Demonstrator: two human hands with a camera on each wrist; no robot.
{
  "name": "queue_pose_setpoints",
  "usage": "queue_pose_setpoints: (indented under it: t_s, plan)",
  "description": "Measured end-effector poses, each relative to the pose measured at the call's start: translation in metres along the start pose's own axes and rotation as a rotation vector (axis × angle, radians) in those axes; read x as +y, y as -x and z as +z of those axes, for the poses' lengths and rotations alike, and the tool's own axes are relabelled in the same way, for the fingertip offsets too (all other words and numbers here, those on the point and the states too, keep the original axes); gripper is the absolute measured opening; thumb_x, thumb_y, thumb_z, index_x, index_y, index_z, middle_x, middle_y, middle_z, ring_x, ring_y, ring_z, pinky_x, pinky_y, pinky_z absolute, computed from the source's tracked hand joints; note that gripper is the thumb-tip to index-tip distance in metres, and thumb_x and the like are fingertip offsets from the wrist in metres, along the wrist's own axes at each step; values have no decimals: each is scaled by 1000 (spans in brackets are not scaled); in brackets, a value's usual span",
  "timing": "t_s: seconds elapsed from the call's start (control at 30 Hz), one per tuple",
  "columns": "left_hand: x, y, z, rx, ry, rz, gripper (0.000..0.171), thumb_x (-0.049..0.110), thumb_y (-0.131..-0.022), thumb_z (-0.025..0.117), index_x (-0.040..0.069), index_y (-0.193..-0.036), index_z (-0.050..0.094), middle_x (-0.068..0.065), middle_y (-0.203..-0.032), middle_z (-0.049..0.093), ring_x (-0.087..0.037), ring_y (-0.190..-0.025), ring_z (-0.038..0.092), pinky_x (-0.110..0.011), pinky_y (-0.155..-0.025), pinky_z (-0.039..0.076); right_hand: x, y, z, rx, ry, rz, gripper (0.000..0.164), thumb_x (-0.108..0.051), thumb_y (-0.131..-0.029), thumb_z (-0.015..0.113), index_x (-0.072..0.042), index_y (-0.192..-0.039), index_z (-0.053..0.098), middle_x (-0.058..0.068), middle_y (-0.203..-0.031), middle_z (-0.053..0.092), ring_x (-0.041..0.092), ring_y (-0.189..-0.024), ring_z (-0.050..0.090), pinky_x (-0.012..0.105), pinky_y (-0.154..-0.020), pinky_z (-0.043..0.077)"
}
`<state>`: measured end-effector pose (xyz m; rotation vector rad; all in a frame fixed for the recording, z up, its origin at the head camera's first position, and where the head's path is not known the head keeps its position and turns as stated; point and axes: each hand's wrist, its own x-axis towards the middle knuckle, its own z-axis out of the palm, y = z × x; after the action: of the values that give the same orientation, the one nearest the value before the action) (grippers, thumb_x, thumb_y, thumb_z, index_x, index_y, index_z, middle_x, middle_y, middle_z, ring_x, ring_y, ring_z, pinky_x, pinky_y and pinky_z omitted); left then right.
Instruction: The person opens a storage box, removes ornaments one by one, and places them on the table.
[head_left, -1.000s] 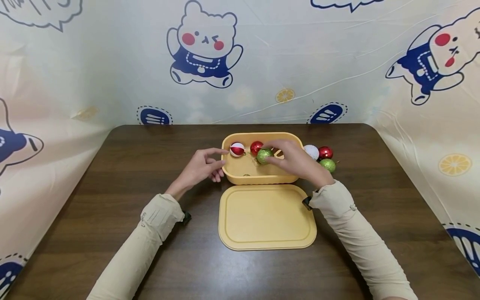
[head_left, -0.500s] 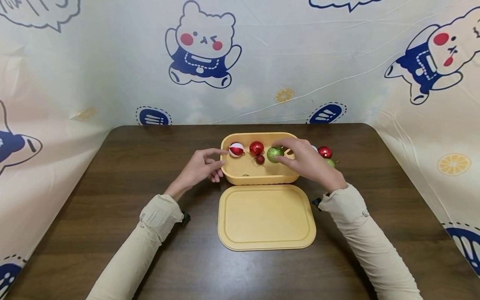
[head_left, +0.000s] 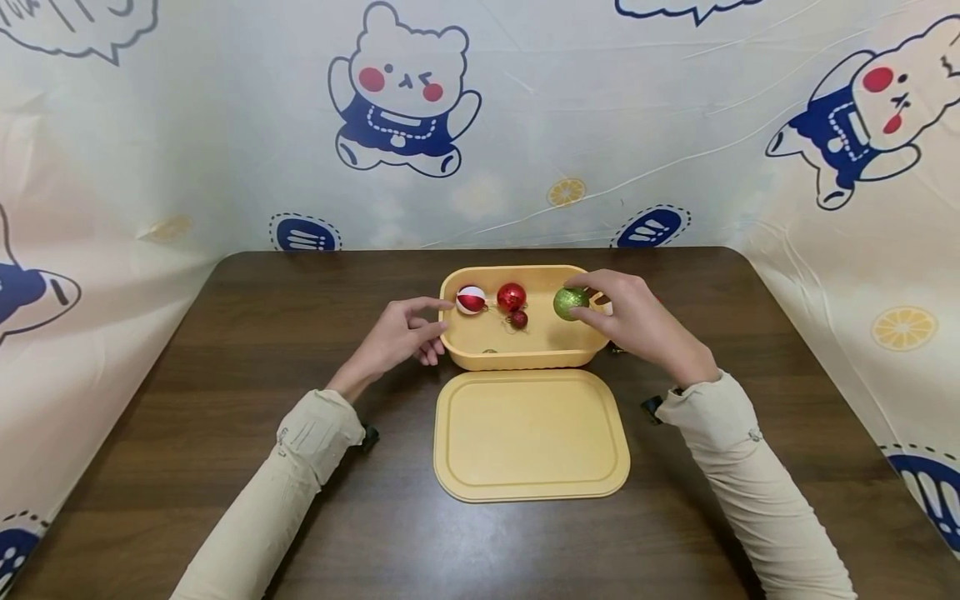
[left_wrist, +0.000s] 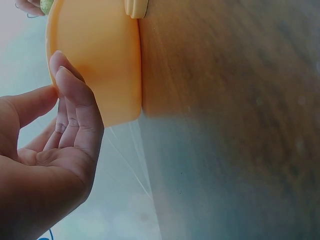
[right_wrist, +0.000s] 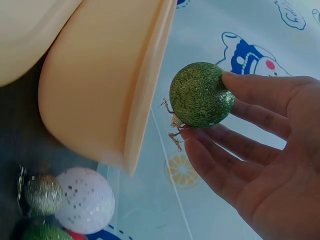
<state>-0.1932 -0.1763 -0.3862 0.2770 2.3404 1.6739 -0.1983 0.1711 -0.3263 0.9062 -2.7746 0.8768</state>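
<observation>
Thumb and fingers of my right hand (head_left: 637, 312) pinch a green glitter Christmas ball (head_left: 572, 303), raised over the right part of a yellow box (head_left: 525, 360). Gold wire ties hang from that ball (right_wrist: 201, 95) in the right wrist view. My left hand (head_left: 401, 337) grips the left rim of the box between thumb and fingers, as the left wrist view shows (left_wrist: 65, 130). Within the box lie a red-and-white ball (head_left: 471, 299), a shiny red ball (head_left: 511, 297) and a tiny dark red ball (head_left: 517, 320).
A flat yellow lid (head_left: 531, 437) lies on the wooden table (head_left: 352, 542) in front of the box. Right of the box, a white ball (right_wrist: 87, 200), a small silver ball (right_wrist: 44, 195) and a green ball (right_wrist: 47, 233) sit together, mostly hidden in the head view. A printed cloth (head_left: 525, 100) hangs behind.
My right hand has carried the green ball rightward across the box, uncovering the red balls and covering the ornaments at the right. The left hand has stayed at the rim.
</observation>
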Motion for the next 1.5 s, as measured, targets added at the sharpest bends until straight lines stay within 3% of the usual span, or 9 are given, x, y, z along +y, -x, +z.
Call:
queue_pose_setpoints:
  t_s: [0.23, 0.47, 0.73, 1.03, 1.5]
  plan:
    - [-2, 0, -1, 5, 1, 34, 38, 7, -99, 60, 1, -136, 56, -33, -79, 66, -22, -53, 64, -35, -52, 58, 9, 6, -11, 47, 16, 3, 34, -16, -91, 75, -6, -123, 67, 8, -116, 68, 23, -100, 64, 45, -86, 56]
    - [-1, 0, 0, 1, 7, 21, 38, 9, -99, 61, 2, -137, 56, -33, -79, 66, -23, -53, 64, -34, -52, 57, 20, 10, -20, 95, 64, 20, 35, -13, -89, 76, -4, -122, 67, 8, -110, 68, 23, -89, 63, 40, -77, 56]
    - [1, 0, 0, 1, -12, 21, 38, 8, -99, 61, 2, -136, 57, -30, -78, 66, -25, -54, 63, -33, -52, 58, 43, 18, -32, 148, 73, 99, 34, -11, -90, 75, -1, -121, 66, 16, -116, 67, 29, -93, 68, 49, -81, 57]
    - [0, 0, 0, 3, -5, 17, 39, 8, -99, 61, 2, -137, 56, -30, -78, 66, -25, -55, 64, -35, -54, 59, 75, 25, -47, 120, 95, 260, 35, -15, -94, 69, -2, -125, 62, 21, -122, 63, 39, -100, 65, 57, -86, 53]
    - [-2, -3, 0, -3, 1, 18, 40, 9, -99, 62, 1, -137, 55, -26, -77, 67, -24, -56, 64, -34, -55, 59, 114, 37, -53, 107, 117, 342, 32, -14, -94, 70, 1, -121, 63, 28, -115, 64, 44, -100, 64, 59, -86, 51]
